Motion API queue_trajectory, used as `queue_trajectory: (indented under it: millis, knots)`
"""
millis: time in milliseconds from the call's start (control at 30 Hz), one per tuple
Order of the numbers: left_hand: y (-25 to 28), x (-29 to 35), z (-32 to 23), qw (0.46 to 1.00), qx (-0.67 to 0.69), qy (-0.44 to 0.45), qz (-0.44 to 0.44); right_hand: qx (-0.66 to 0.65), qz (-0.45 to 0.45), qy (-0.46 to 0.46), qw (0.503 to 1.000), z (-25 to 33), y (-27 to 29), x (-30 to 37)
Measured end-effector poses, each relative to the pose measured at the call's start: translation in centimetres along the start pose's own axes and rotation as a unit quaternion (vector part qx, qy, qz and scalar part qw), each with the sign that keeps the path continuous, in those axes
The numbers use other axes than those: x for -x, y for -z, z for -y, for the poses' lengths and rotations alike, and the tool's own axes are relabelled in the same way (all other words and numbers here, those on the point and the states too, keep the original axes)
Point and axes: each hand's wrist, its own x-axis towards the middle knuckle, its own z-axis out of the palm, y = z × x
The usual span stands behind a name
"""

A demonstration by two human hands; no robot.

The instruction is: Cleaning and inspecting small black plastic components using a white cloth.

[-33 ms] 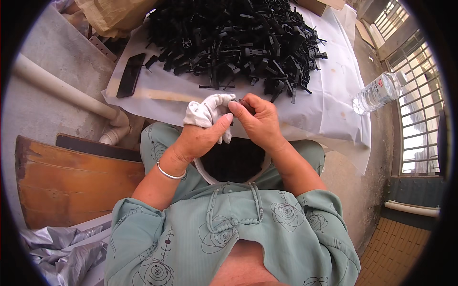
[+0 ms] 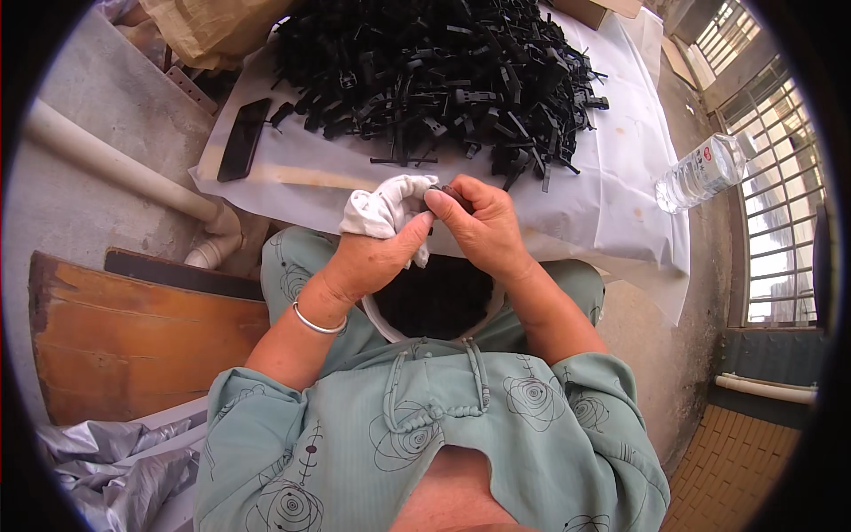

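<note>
Close together above a pail (image 2: 381,312), my two hands meet over a small dark part (image 2: 441,190), mostly covered by fingers. A white cloth (image 2: 379,211), perhaps a glove, wraps the fingers of my left hand (image 2: 377,257); its bare thumb presses toward the part. My right hand (image 2: 486,226) is closed, thumb and forefinger pinching at the part. Dark contents (image 2: 430,297), too small to make out singly, fill the pail between my knees. Just beyond my hands, a large heap of black plastic pieces (image 2: 443,84) lies on the table.
White sheeting (image 2: 620,168) covers the table. A dark phone (image 2: 243,140) lies at its left, a clear bottle (image 2: 700,175) at its right edge. Brown paper (image 2: 208,31) sits far left. A pipe (image 2: 124,164) and a wooden board (image 2: 151,341) are on my left, a barred window (image 2: 776,195) right.
</note>
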Motion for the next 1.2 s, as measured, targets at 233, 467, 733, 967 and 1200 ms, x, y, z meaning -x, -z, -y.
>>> queue_trajectory:
  millis: [233, 467, 733, 967, 1200]
  knots:
    - [-0.6, -0.2, 1.7, 0.922, -0.285, -0.237, -0.110, 0.047, 0.078, 0.055, 0.994, 0.4, -0.2, 0.6]
    - [-0.8, 0.6, 1.8, 0.889, -0.365, -0.241, -0.133, -0.020, 0.059, 0.009, 0.998, -0.7, -1.5, 1.0]
    - [0.4, 0.1, 1.1, 0.994, -0.001, -0.076, -0.076, 0.189, 0.177, 0.006, 0.966, 0.3, 1.5, 0.3]
    - [0.1, 0.8, 0.3, 0.997, 0.062, 0.007, -0.046, 0.120, 0.119, 0.040, 0.985, 0.9, 1.8, 0.0]
    - [0.2, 0.8, -0.1, 0.998, -0.063, 0.008, -0.006, 0.070, 0.122, 0.095, 0.986, 0.3, 1.6, 0.0]
